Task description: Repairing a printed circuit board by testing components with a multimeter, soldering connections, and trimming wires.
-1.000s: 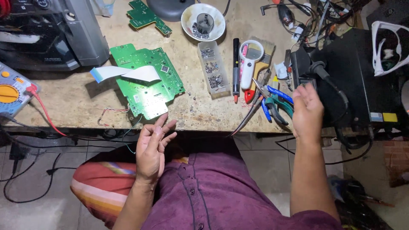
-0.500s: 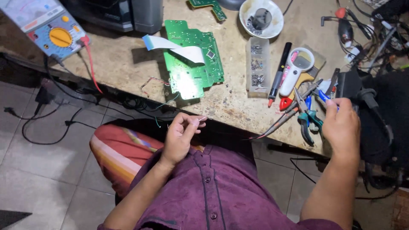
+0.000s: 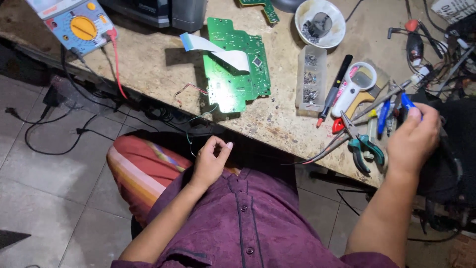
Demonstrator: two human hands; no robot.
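My left hand (image 3: 210,166) hovers over my lap just below the bench edge, thumb and forefinger pinched on a thin green wire (image 3: 188,139) that hangs down from the green circuit board (image 3: 235,74). A white ribbon cable (image 3: 218,49) lies across that board. My right hand (image 3: 414,139) is at the right end of the bench, fingers closed around a blue-handled tool (image 3: 406,103) whose tip pokes out above them. It rests against a black device (image 3: 456,149). Teal-handled pliers (image 3: 366,148) lie just left of that hand.
On the bench (image 3: 148,64) stand a yellow-dial multimeter (image 3: 74,25) with a red lead, a clear parts box (image 3: 310,79), a white bowl (image 3: 320,22), a black pen (image 3: 334,89) and a white magnifier (image 3: 354,87). Cables tangle at the far right and on the tiled floor.
The view has swung left and down. My left hand has curled from spread fingers into a pinch near the hanging wire. My right hand stays at the black device.
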